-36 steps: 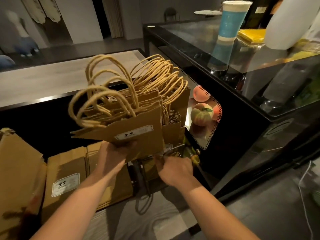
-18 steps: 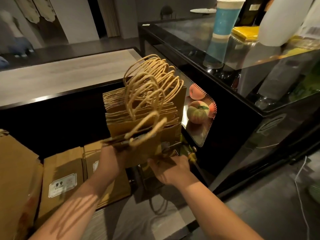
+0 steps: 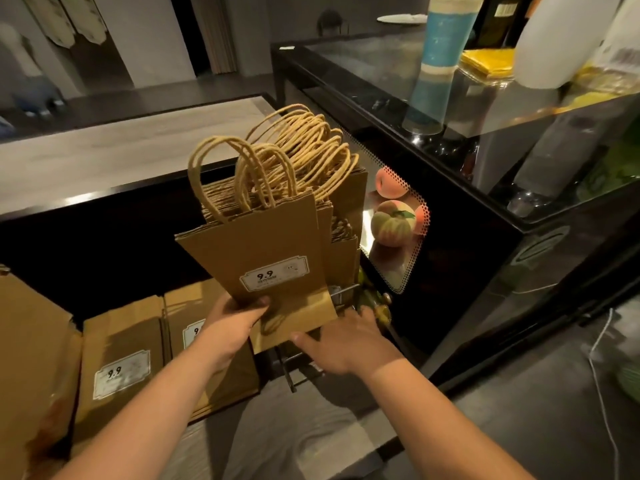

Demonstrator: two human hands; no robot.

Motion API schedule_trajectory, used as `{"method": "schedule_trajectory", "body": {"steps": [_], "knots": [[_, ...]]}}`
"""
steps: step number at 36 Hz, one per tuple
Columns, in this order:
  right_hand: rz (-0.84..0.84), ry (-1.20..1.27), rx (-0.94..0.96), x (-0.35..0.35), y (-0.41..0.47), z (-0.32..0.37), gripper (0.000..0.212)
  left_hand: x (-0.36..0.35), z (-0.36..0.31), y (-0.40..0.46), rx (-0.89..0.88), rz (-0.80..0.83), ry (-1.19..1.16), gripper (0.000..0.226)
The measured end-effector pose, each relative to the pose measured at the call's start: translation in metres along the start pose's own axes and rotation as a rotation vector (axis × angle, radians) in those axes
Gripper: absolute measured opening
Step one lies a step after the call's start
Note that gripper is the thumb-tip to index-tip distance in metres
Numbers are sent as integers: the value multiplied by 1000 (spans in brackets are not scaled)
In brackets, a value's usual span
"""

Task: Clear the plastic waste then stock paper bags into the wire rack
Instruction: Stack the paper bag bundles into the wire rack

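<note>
Left hand (image 3: 230,318) pinching one paper bag (image 3: 263,258), right hand (image 3: 346,344) flat under it, perhaps two flat stacks (image 3: 121,358) beside.

The single head-worn camera is looking forward and down, close over both forearms, facing the desk (image 3: 104,157) ahead.

Black cabinet (image 3: 467,278) walls rack's right; bag stacks (image 3: 124,358) crowd left; floor before open

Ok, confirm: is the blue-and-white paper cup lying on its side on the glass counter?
No, the blue-and-white paper cup stands upright on the glass counter.
</note>
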State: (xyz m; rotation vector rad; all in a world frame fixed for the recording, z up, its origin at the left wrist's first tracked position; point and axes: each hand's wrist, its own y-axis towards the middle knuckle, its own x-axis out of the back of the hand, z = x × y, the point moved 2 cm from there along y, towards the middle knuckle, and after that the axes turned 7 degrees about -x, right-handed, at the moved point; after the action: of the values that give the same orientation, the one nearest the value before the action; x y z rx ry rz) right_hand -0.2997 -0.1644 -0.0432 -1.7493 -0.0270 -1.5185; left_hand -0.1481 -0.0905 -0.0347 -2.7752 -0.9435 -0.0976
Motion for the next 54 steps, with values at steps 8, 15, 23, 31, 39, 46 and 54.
{"method": "schedule_trajectory", "body": {"steps": [8, 15, 23, 31, 39, 46, 54], "knots": [[-272, 319, -54, -2, -5, -25, 65, 2, -3, -4, -187, -144, -7, 38], [-502, 626, -43, -3, 1, -18, 33, 1, -25, -4, -386, -151, 4, 42], [-500, 542, -106, -4, 3, -15, 52, 5, -21, -4, -413, -120, 17, 34], [-480, 501, -103, -8, 12, -13, 31, 6, -7, -6, -237, -125, -9, 38], [-302, 263, -25, -6, 11, -11, 38, 4, -2, 2, -122, -119, 65, 41], [-107, 125, -62, 3, 9, -8, 47, 14, -7, 9, -93, -29, 57, 44], [-24, 102, -105, 9, 12, -7, 58, 19, -18, 15, -172, -3, 69, 33]]}}
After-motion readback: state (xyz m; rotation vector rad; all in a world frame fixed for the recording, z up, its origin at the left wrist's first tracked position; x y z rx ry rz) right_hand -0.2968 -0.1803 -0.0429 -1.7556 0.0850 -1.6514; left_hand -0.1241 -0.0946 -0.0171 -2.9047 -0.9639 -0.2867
